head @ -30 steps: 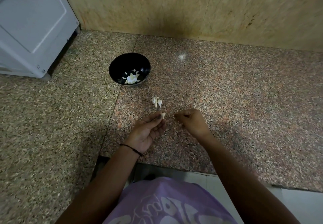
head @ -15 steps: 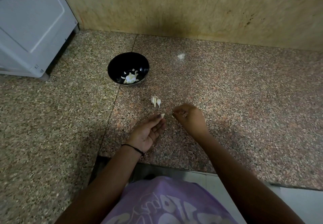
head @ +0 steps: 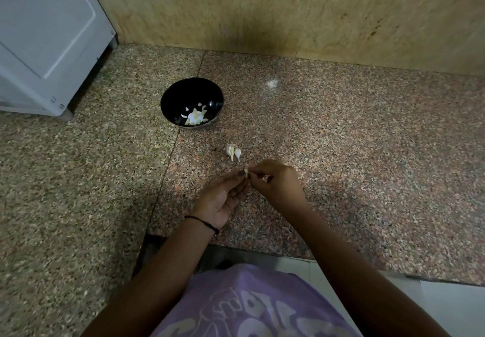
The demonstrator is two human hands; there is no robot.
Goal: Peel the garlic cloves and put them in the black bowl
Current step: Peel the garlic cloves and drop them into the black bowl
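Both hands pinched 1 garlic clove (head: 246, 173) above the granite counter (head: 367, 152).

At far left stood a white appliance (head: 39, 34); right of it the black bowl (head: 173, 100) sat on the counter with pale garlic pieces (head: 195, 118) in its bottom. Nearer the person, a small cluster of loose cloves (head: 233, 151) lay on the stone, well apart from the bowl and just beyond the fingertips. The left hand (head: 223, 200), palm up with a black wristband (head: 203, 222), held the clove between thumb and curled fingers; the right hand (head: 278, 187), fingers bent, pinched the same clove from the other side. How much skin remained on it could not be told.
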